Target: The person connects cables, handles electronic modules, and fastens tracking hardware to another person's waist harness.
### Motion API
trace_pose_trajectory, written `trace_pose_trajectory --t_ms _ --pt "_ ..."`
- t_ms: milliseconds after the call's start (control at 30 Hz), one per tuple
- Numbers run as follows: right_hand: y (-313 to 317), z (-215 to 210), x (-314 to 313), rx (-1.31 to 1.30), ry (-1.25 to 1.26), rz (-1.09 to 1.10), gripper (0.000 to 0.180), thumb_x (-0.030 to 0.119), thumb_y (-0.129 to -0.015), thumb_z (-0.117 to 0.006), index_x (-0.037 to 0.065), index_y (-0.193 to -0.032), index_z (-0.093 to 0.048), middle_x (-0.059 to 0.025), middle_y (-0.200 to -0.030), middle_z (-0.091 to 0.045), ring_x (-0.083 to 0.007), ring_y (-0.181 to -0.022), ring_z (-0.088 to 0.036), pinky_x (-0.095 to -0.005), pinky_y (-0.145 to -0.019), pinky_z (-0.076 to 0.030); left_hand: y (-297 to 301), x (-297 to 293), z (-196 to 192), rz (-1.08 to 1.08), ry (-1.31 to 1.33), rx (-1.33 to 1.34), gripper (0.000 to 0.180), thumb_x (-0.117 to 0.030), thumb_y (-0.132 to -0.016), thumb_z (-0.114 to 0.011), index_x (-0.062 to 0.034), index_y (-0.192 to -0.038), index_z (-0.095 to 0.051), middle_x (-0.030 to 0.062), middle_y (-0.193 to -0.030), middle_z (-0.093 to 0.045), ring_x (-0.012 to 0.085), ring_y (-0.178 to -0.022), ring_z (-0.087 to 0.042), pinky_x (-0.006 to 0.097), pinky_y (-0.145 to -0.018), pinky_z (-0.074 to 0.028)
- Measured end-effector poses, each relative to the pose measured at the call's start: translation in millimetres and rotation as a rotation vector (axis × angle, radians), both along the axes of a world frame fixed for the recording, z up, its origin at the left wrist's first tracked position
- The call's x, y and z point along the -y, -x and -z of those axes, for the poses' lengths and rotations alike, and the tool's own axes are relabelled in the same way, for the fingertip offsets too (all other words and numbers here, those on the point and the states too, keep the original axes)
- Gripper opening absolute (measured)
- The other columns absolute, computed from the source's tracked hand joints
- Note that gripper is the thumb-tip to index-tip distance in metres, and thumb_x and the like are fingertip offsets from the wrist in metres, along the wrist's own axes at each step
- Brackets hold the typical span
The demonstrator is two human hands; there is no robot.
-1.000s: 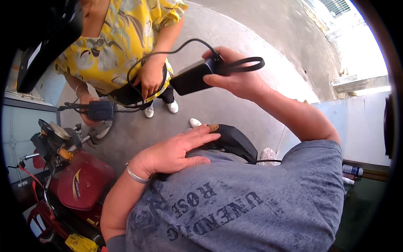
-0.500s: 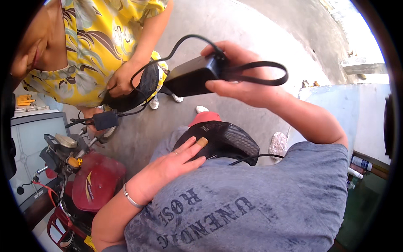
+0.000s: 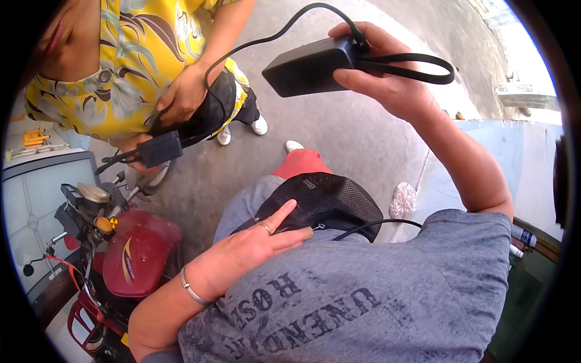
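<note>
My right hand (image 3: pixel 387 75) is raised at the upper middle, closed round one end of a black box-shaped power bank (image 3: pixel 311 65). A short flat black loop (image 3: pixel 417 63) sticks out from that end, and a black cable (image 3: pixel 272 27) runs from it toward the other person. At my waist, my left hand (image 3: pixel 251 245) lies flat with fingers stretched out on a black mesh waist bag (image 3: pixel 330 196). It wears a ring, a bracelet and a tan wrap on one finger. A thin black cord (image 3: pixel 375 228) leads from the bag across my grey shirt.
Another person in a yellow patterned shirt (image 3: pixel 151 60) stands at upper left, a hand (image 3: pixel 184 97) at their own black mesh bag. A small black box (image 3: pixel 159 148) with cables hangs beside them. A red motorcycle (image 3: pixel 142 254) stands at left; a pale blue-white surface (image 3: pixel 478 151) is at right.
My right hand has lifted the power bank up and to the right. My left hand has shifted slightly lower and right on the bag, its fingers more spread.
</note>
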State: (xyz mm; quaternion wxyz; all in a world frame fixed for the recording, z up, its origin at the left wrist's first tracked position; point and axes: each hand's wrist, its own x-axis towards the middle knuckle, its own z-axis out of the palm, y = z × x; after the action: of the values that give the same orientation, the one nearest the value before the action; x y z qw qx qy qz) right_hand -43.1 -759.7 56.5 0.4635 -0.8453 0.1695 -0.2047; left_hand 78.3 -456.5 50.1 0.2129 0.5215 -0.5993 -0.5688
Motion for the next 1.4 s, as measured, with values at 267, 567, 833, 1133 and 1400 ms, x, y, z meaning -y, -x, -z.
trace_pose_trajectory --t_ms 267,567,833,1133,1400 --pt "2.0 1.7 -10.4 0.005 -0.046 0.01 0.046 0.02 -0.08 -0.077 0.005 -0.12 -0.062 -0.0016 -0.089 -0.064 -0.0079 -0.079 -0.059 -0.0236 -0.072 -0.05 9.7 -16.6 26.1 -0.015 0.398 0.098 0.042 -0.015 -0.088 -0.063 -0.0061 -0.129 -0.062 0.0084 -0.133 -0.061 0.0334 -0.133 -0.051 0.043 -0.107 -0.045" --pt "-8.5 -5.9 -25.1 -0.003 -0.157 0.073 0.044 0.019 -0.078 -0.077 0.005 -0.117 -0.062 0.0001 -0.085 -0.061 -0.0073 -0.075 -0.056 -0.0246 -0.067 -0.046 13.0 21.1 57.9 0.004 0.232 0.196 0.075 -0.05 -0.098 -0.055 0.0024 -0.149 -0.037 0.0251 -0.155 -0.035 0.032 -0.149 -0.027 0.046 -0.123 -0.018" --pt "-11.1 -6.9 -34.1 -0.095 -0.24 0.02 0.045 0.018 -0.079 -0.075 0.004 -0.119 -0.06 -0.002 -0.092 -0.062 -0.0099 -0.083 -0.056 -0.0271 -0.076 -0.048 22.5 31.6 70.1 -0.024 0.266 0.186 0.066 -0.041 -0.099 -0.056 0.0055 -0.144 -0.042 0.0243 -0.152 -0.04 0.0338 -0.146 -0.034 0.044 -0.121 -0.026" --pt "-57.5 12.7 -50.0 -0.104 -0.237 -0.123 0.044 0.016 -0.08 -0.077 0.004 -0.118 -0.06 -0.0023 -0.09 -0.063 -0.0092 -0.081 -0.058 -0.0261 -0.072 -0.049 28.7 38.3 100.9 -0.029 0.35 0.168 0.064 -0.035 -0.097 -0.06 0.0073 -0.141 -0.044 0.0226 -0.149 -0.045 0.0325 -0.142 -0.04 0.043 -0.117 -0.033" --pt "-123.7 35.6 -75.0 -0.118 -0.16 -0.246 0.053 0.016 -0.08 -0.079 0.001 -0.126 -0.055 -0.0061 -0.103 -0.065 -0.0134 -0.093 -0.061 -0.0299 -0.086 -0.052 35.7 71.2 120.8 -0.004 0.216 0.025 0.057 -0.026 -0.1 -0.054 0.0057 -0.146 -0.04 0.0243 -0.155 -0.037 0.0338 -0.144 -0.036 0.038 -0.12 -0.029"
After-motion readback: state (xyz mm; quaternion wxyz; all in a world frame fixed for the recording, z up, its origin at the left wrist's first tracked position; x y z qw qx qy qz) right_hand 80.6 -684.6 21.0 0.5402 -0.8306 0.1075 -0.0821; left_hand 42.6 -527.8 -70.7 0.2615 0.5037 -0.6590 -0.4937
